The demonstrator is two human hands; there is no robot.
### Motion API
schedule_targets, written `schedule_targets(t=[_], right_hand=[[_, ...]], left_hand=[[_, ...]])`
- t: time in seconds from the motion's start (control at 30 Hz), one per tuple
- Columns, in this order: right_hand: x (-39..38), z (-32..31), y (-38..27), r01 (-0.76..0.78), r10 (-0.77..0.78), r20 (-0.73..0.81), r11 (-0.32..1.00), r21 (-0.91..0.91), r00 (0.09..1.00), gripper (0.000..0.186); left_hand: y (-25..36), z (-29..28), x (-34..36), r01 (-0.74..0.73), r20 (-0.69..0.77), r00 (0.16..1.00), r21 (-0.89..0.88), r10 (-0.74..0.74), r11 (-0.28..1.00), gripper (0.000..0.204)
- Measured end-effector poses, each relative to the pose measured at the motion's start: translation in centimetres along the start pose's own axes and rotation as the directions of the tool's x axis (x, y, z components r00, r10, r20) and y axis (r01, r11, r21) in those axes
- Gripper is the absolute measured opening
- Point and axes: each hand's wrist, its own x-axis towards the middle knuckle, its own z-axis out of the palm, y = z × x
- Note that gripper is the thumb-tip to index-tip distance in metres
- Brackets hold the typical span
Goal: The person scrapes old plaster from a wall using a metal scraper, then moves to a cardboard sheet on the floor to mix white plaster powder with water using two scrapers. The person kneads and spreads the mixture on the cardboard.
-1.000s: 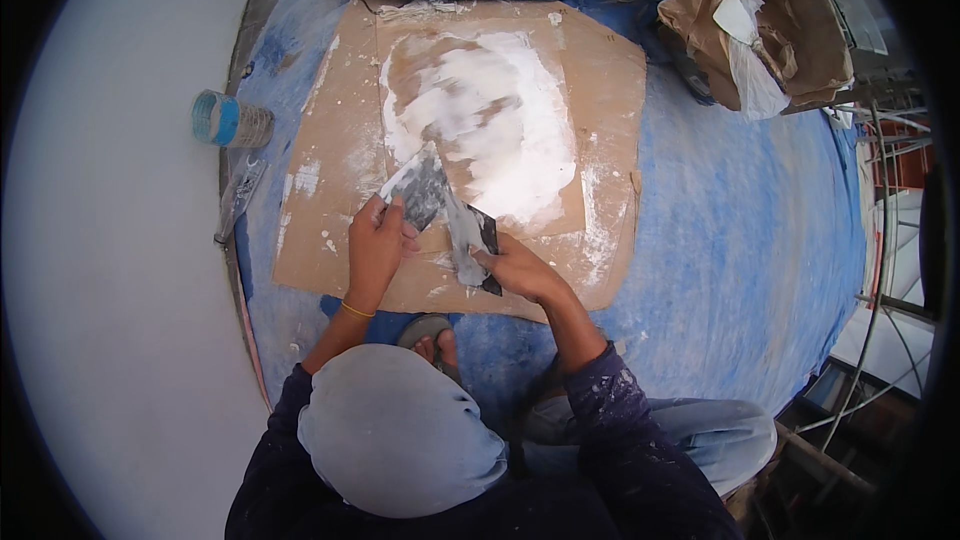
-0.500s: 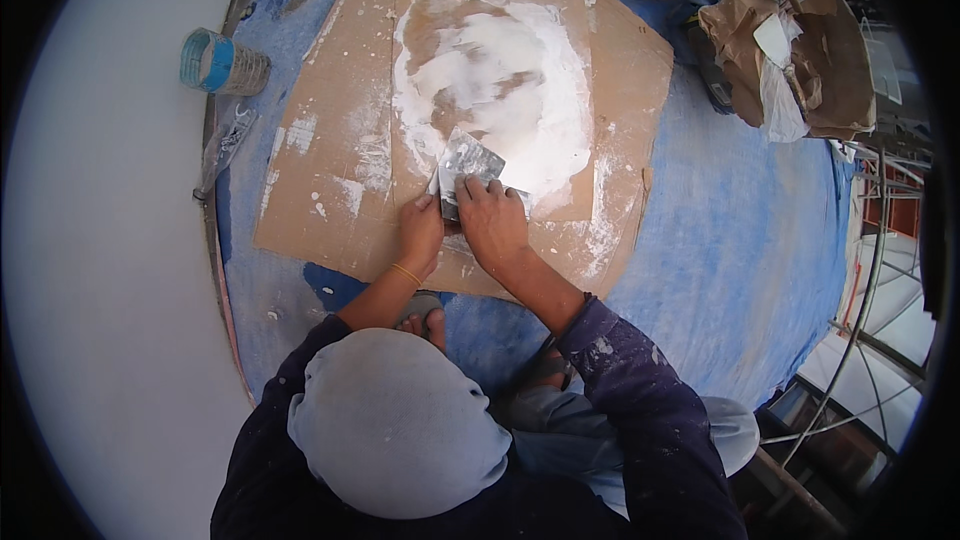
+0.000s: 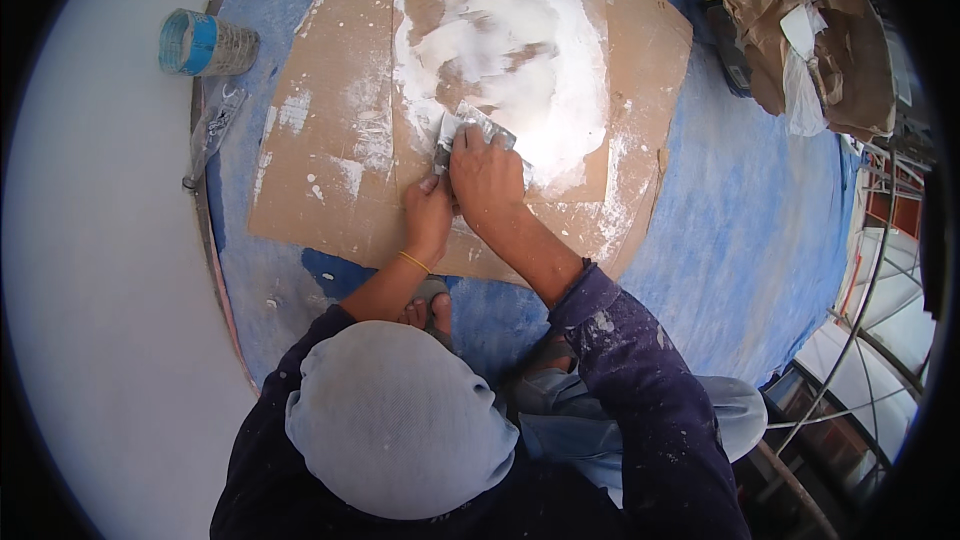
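The left hand [image 3: 428,218] and right hand [image 3: 487,180] are gripping flat, smeared scraper blades [image 3: 490,123], overlapping by the near left part of the white paste [image 3: 565,125]; the right fingers are curling over, hiding whose blade is whose; cardboard [image 3: 325,140] is lying beneath; a blue-banded container [image 3: 203,43] is sitting far left.

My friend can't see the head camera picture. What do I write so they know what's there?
A person's left hand and right hand hold flat, white-smeared blades over brown cardboard bearing a big patch of white paste. The cardboard lies on a blue sheet, with a clear, blue-banded container on the left and crumpled brown paper at upper right.
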Motion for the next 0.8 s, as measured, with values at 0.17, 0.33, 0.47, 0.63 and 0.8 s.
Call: schedule_targets(t=[0.17, 0.33, 0.47, 0.63, 0.8], right_hand=[[1.0, -1.2, -0.6, -0.053, 0.041, 0.23, 0.997, 0.049, 0.972, 0.03], [1.3, -0.7, -1.0, -0.062, 0.062, 0.004, 0.998, -0.015, 0.998, 0.036], [-1.8, -1.5, 1.2, -0.214, 0.183, 0.184, 0.962, 0.167, 0.966, 0.038], [-6.6, -4.2, 8.5, -0.336, 0.306, 0.141, 0.888, 0.314, 0.942, 0.041], [-7.8, -6.8, 11.4, -0.363, 0.355, 0.094, 0.847, 0.389, 0.93, 0.038]], left_hand=[[1.4, 0.1, -0.2, 0.03, -0.048, 0.998, 0.01, -0.029, 1.0, 0.029], [1.9, 0.0, 0.2, 0.008, 0.015, 1.0, -0.053, -0.008, 0.999, 0.028], [3.5, -0.6, -0.5, 0.035, 0.017, 0.999, 0.123, -0.038, 0.992, 0.026], [8.5, -1.1, -0.9, -0.358, 0.135, 0.933, 0.43, 0.333, 0.829, 0.02], [11.6, 0.9, -1.2, -0.51, 0.168, 0.859, 0.371, 0.484, 0.776, 0.023]])
